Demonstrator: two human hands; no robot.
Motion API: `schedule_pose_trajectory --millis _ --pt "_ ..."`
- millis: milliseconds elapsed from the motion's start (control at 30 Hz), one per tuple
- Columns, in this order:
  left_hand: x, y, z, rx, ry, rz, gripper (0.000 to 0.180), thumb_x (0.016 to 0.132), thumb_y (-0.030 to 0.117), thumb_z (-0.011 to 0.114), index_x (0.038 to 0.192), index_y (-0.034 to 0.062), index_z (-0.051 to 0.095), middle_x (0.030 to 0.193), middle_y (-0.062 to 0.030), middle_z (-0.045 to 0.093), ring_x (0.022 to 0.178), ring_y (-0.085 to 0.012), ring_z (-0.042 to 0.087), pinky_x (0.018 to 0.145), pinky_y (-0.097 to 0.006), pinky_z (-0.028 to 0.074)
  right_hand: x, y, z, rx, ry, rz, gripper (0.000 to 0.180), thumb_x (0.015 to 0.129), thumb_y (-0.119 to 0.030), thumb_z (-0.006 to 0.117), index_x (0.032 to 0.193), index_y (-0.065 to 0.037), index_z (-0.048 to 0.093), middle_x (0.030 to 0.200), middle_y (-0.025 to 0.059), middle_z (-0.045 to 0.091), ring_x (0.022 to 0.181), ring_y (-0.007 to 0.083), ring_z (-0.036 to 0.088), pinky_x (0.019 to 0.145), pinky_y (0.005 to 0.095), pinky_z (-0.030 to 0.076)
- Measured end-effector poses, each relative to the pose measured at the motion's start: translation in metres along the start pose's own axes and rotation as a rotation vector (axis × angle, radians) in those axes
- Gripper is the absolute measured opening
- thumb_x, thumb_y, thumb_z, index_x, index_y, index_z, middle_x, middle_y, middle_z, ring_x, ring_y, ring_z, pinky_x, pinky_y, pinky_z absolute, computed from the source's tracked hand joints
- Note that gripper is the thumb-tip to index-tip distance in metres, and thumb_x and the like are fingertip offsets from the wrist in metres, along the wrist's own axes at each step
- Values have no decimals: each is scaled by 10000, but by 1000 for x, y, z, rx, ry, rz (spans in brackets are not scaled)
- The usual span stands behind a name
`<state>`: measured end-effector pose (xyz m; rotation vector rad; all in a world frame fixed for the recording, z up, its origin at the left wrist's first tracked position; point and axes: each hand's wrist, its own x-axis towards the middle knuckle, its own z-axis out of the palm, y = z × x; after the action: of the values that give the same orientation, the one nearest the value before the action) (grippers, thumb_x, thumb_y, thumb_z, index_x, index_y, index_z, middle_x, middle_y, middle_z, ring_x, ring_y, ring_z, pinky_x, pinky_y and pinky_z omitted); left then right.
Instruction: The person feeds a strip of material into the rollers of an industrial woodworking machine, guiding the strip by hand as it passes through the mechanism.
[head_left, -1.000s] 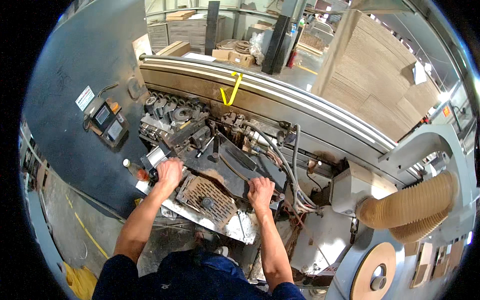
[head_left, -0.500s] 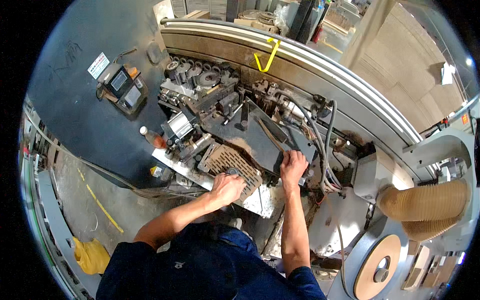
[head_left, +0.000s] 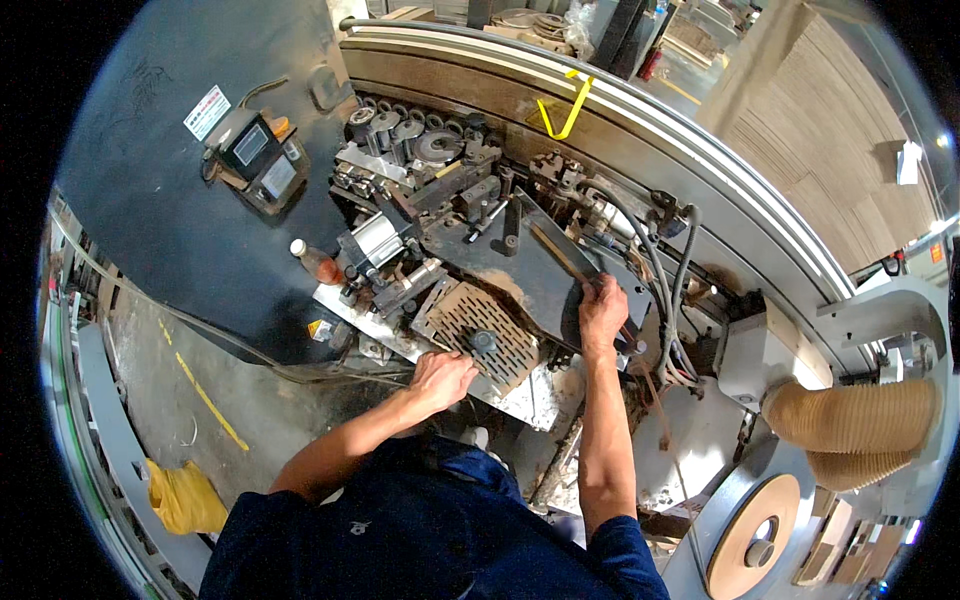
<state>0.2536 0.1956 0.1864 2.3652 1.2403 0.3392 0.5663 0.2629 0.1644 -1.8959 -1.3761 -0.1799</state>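
Observation:
My right hand [head_left: 603, 312] is closed on a thin brown edge-banding strip [head_left: 560, 253], which lies across the dark metal plate [head_left: 490, 265] of the machine. Beyond my fingers the strip runs down toward a roll of banding [head_left: 755, 540] at the lower right. My left hand [head_left: 443, 381] has its fingers curled at the near left edge of a brown slotted cover [head_left: 500, 365]. A dark round knob [head_left: 483, 341] stands on that cover, apart from the hand. Whether the left fingers hold anything is hidden.
Rollers and machine heads [head_left: 405, 135] crowd the far left. Grey hoses [head_left: 685, 260] rise right of my right hand. A bottle [head_left: 318, 263] stands left of the cylinder. Farther right are a ribbed duct [head_left: 850, 420] and stacked boards [head_left: 800, 130].
My left hand has come away from the knob toward the cover's near left edge. My right hand has moved a little up along the strip. The whole view has shifted slightly.

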Motion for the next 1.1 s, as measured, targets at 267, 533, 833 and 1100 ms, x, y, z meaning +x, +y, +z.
schedule_pose_trajectory --millis 267,533,833,1100 --pt "8 -8 -1 -25 -44 -29 216 906 234 682 823 37 655 758 -168 661 705 -387 668 646 -512 531 13 -13 13 4 -102 202 320 780 -245 838 954 -28 680 836 171 707 831 392 681 743 487 534" --pt "9 -37 -19 -78 -6 -212 195 923 207 643 829 38 659 784 -180 658 712 -374 675 652 -506 533 32 -19 18 -132 -195 348 417 723 -359 865 1024 -85 779 903 172 738 878 380 711 805 468 562" --pt "63 -59 -41 -150 308 -99 160 915 198 648 891 43 683 819 -173 674 730 -388 676 655 -485 544 49 -33 7 -343 -222 -42 318 748 -342 828 919 -93 729 804 132 741 786 365 718 716 475 552" --pt "164 -60 -38 -76 542 -189 238 887 205 737 912 -21 666 828 -235 677 776 -432 678 691 -516 534 55 -33 6 -260 -319 -11 314 757 -334 816 899 -75 710 828 165 736 809 376 715 795 485 546"
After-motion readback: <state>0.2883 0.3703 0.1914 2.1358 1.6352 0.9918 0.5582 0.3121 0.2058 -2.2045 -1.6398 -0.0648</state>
